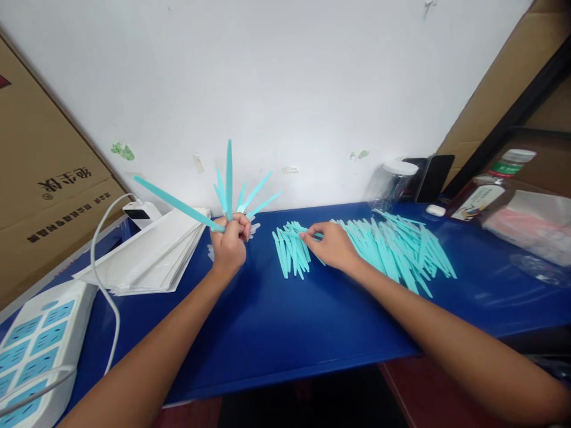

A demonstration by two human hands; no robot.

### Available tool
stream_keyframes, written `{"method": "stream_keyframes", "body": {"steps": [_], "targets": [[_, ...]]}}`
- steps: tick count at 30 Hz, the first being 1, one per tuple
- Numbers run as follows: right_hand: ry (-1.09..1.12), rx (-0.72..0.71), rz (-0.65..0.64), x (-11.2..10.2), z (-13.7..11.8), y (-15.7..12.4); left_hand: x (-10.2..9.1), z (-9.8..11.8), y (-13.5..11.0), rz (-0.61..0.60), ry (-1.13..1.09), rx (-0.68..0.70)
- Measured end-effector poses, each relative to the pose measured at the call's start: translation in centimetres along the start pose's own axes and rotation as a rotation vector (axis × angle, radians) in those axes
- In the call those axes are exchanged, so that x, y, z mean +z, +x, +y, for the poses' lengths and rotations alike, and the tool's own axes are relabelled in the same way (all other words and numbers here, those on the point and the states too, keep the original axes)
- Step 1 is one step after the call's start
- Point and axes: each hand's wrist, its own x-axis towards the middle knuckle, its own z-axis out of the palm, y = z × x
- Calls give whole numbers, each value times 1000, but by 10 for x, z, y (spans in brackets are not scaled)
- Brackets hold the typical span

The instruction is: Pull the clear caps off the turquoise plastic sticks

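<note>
My left hand (231,241) is closed round slim, tapered turquoise plastic sticks; one stick (229,178) points straight up and another (178,204) slants to the upper left. More such sticks (259,191) fan out behind that hand, with pale translucent pieces (255,229) near it; whether they are held or lie on the table I cannot tell. My right hand (332,245) reaches to a small pile of turquoise sticks (289,249), thumb and forefinger pinched on a stick at its right edge. Behind the right wrist spreads a larger pile (392,246), some ends pale and translucent.
The blue table (276,333) meets a white wall. White paper bags (156,261), a power strip (40,351) and a white cable (94,255) are at left. A lidded jar (392,184), phone (435,178), bottle (486,184) and clear bag (530,229) stand at right. Cardboard flanks both sides.
</note>
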Motion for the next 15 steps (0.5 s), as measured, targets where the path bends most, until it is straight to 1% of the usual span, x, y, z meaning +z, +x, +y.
{"method": "stream_keyframes", "body": {"steps": [5, 9, 12, 15], "targets": [[-144, -80, -25, -2, -10, -11, 1, 0, -1, -13, 16, -6], [-132, -149, -90, -5, -10, -12, 1, 0, 0, -24, 33, -11], [-127, -151, -115, -6, -6, -10, 1, -1, 0, -33, 45, -14], [-131, -142, -111, -9, -4, -9, 1, 0, -1, -38, 46, -17]]}}
